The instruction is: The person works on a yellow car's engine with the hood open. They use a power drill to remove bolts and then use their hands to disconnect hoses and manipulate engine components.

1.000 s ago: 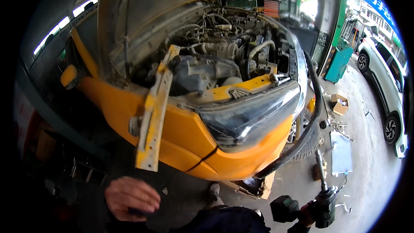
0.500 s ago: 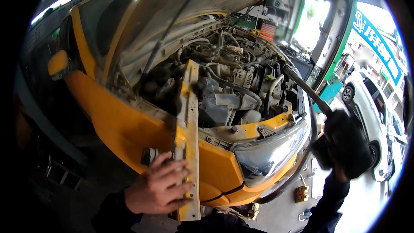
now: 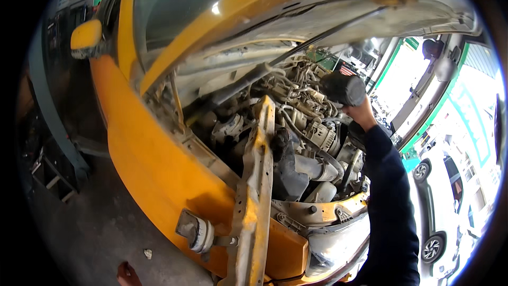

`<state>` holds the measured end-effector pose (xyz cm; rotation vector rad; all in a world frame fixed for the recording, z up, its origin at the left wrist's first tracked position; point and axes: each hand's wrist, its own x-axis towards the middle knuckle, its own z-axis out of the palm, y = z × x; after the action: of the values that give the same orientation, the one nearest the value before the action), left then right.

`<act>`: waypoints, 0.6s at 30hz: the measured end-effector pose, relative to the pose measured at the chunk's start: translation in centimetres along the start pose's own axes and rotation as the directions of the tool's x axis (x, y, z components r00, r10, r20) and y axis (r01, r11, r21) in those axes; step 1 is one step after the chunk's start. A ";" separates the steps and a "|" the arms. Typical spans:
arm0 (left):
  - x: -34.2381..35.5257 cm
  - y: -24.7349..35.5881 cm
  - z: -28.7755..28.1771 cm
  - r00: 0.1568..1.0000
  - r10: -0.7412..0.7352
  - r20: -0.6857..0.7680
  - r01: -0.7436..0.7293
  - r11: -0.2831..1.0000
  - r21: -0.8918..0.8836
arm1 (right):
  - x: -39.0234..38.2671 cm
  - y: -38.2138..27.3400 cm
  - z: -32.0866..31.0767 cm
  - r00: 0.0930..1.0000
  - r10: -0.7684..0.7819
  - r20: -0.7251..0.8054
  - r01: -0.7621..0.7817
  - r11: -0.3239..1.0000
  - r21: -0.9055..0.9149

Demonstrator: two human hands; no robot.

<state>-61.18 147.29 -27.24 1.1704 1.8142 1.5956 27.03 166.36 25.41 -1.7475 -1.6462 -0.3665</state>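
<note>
My right hand point(image 3: 358, 114) is raised over the engine bay, gripping a black cordless power tool point(image 3: 341, 89), its dark sleeve reaching up from the lower right. My left hand point(image 3: 126, 274) is low at the bottom left, mostly cut off, below a round bracketed mount point(image 3: 193, 230) on a long yellow metal crossmember point(image 3: 256, 180). That bar slants across the front of a yellow car's orange-yellow fender point(image 3: 151, 169) and engine bay point(image 3: 296, 132). The raised bonnet point(image 3: 243, 0) has a dark strut point(image 3: 323, 37) beneath it. The tool's front end is hidden or blurred.
A white car point(image 3: 439, 206) stands at the right beyond a green-edged doorway. A teal post point(image 3: 39, 74) and a dark metal frame point(image 3: 53, 175) are at the left. A small pale scrap point(image 3: 148, 254) lies on the grey floor point(image 3: 100, 228). The headlight point(image 3: 333, 246) is at the lower right.
My left hand has left the metal bar and dropped toward the bottom left. My right hand has carried the tool upward and inward over the engine. The view has swung toward the bonnet.
</note>
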 end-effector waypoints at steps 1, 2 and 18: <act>-5.2 8.0 4.0 0.991 0.029 0.130 -0.116 0.668 0.735 | 1.4 1.7 -0.4 0.994 0.075 0.073 -0.067 0.992 -0.106; -6.3 0.1 -0.3 0.962 0.218 0.166 -0.247 0.432 0.867 | 2.8 2.2 1.7 0.984 0.135 0.114 -0.127 0.989 -0.081; -29.0 -9.7 -1.9 0.528 -0.847 -0.058 0.739 0.426 0.522 | 6.9 7.5 12.7 0.984 0.163 0.072 -0.139 0.954 -0.265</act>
<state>-49.99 122.73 -41.67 0.4068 2.1804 0.4164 32.07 180.24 18.46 -2.1002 -1.5713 -0.4503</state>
